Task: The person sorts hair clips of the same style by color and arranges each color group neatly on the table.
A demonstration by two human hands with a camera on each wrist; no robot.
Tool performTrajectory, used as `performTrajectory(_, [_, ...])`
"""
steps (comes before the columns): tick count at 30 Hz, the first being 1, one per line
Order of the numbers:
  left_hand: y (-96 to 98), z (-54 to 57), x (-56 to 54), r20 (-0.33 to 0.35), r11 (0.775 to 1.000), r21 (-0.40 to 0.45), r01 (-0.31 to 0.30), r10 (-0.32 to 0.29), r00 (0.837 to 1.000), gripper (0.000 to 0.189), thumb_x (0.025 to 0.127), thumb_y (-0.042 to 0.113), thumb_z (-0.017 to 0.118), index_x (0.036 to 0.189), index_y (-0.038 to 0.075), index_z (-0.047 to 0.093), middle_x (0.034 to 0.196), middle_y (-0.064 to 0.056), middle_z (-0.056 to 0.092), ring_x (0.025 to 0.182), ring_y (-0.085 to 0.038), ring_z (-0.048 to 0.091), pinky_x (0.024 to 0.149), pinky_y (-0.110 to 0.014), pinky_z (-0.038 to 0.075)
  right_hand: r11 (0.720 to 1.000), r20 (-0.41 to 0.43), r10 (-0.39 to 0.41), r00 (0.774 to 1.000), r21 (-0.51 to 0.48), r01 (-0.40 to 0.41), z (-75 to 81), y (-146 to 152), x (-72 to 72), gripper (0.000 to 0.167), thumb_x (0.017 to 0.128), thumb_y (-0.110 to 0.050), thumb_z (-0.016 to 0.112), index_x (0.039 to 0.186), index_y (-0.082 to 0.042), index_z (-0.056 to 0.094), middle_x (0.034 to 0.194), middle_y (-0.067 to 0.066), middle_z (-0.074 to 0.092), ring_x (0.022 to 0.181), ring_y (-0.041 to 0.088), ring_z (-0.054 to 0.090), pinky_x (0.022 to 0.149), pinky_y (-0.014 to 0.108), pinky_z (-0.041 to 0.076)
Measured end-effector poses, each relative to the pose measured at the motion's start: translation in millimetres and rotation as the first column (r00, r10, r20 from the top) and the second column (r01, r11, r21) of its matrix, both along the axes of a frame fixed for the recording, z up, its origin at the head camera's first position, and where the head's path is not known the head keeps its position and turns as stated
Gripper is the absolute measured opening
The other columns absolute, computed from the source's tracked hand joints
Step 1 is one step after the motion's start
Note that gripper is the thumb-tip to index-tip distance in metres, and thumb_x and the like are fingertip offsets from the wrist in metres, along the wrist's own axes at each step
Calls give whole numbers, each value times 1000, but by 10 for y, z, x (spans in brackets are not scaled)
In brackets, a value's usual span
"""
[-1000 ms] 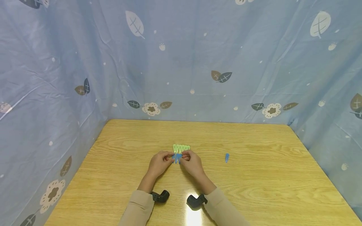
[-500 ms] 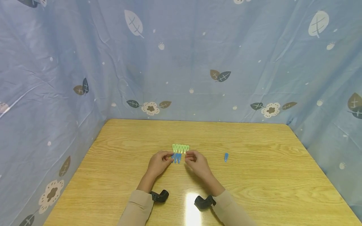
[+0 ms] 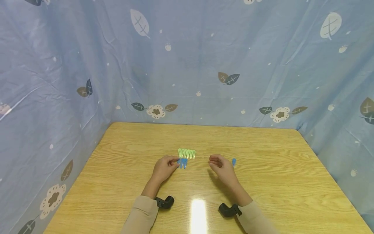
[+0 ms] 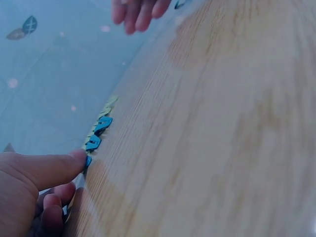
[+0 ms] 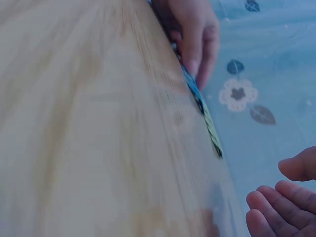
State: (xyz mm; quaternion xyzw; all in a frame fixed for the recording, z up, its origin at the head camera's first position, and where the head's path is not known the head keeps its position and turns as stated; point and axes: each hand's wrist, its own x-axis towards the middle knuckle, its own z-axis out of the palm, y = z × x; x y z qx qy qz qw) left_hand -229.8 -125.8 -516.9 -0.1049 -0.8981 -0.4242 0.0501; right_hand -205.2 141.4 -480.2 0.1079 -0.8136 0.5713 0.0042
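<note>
In the head view, a row of several light-green snap hair clips (image 3: 187, 153) lies on the wooden table. Directly below it stand three blue hair clips (image 3: 184, 163) side by side, narrow ends towards the person. My left hand (image 3: 163, 169) pinches the leftmost blue clip between thumb and index finger; in the left wrist view the thumb (image 4: 61, 168) covers part of it. My right hand (image 3: 223, 169) hovers over the table with nothing in it, its fingers loosely bent. Just right of it lies a single blue hair clip (image 3: 234, 161), partly hidden behind the hand.
The wooden table (image 3: 277, 182) reaches back to a blue patterned curtain (image 3: 198, 65) that also hangs at both sides. Black camera mounts (image 3: 166, 202) sit on both wrists. A bright light reflection lies on the tabletop between the forearms.
My right hand has let go of the blue row and moved right, close to the single blue clip. The left hand has stayed at the leftmost blue clip.
</note>
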Motion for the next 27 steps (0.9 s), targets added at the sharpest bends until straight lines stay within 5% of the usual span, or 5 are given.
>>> performTrajectory(14, [-2, -8, 1, -9, 1000, 2, 11, -11, 1000, 24, 85, 18, 72, 108, 9, 72, 75, 4, 51, 66, -11, 44, 59, -25, 40, 969, -67, -228, 971, 80, 233, -152, 719, 13, 32, 93, -9, 61, 122, 5, 56, 116, 19, 62, 103, 25, 61, 80, 9, 43])
performTrajectory(27, [7, 12, 12, -10, 1000, -9, -3, 3, 1000, 23, 85, 17, 72, 107, 9, 72, 75, 5, 52, 66, -11, 45, 59, -25, 40, 940, -15, -313, 950, 140, 312, -193, 850, -52, 34, 92, -9, 63, 122, 6, 56, 114, 23, 63, 104, 35, 61, 74, 9, 44])
